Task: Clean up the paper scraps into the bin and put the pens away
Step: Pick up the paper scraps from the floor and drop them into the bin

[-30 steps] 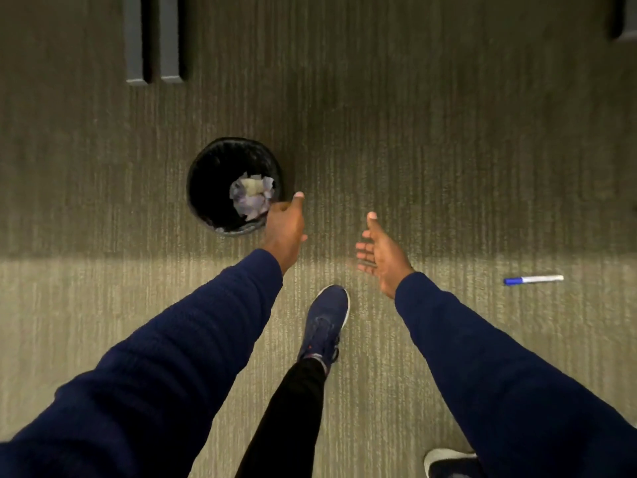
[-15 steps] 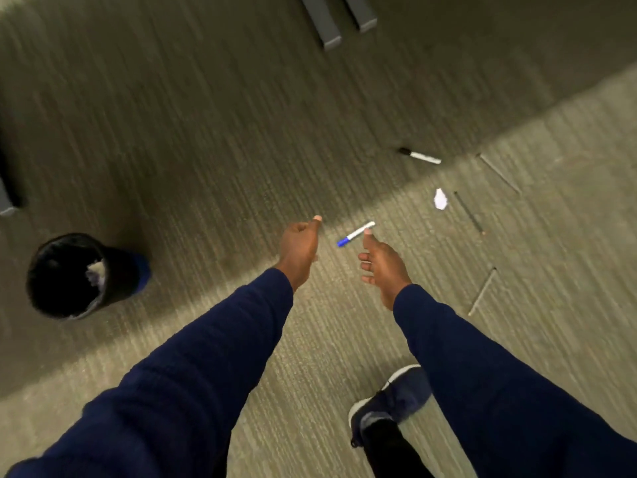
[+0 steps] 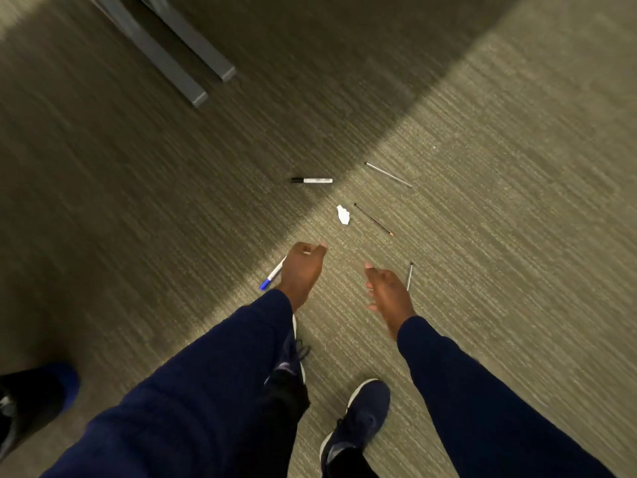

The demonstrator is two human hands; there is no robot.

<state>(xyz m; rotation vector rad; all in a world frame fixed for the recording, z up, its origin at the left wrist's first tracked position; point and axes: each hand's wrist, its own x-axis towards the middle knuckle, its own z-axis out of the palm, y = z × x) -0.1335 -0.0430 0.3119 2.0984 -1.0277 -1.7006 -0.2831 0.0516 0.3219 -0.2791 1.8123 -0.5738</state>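
Two empty hands, left hand (image 3: 303,270) over blue-capped pen (image 3: 272,274)

On the carpet (image 3: 499,270) a paper scrap (image 3: 343,214) lies mid-scene, one marker (image 3: 312,180) just beyond it to the left — a second marker (image 3: 272,277) nearer, partly behind the left hand (image 3: 303,270). Right of the scrap lie three thin pens: far (image 3: 388,174), middle (image 3: 373,219) and near (image 3: 409,277) (this one just right of the right hand (image 3: 387,291)). The bin (image 3: 31,405) sits at the near left edge, two bars (image 3: 172,46) far left.

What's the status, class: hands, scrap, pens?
Left hand and right hand both empty, above carpet. One paper scrap still down. Blue-capped marker partly behind left hand; black-capped marker beyond. Nothing blocking.
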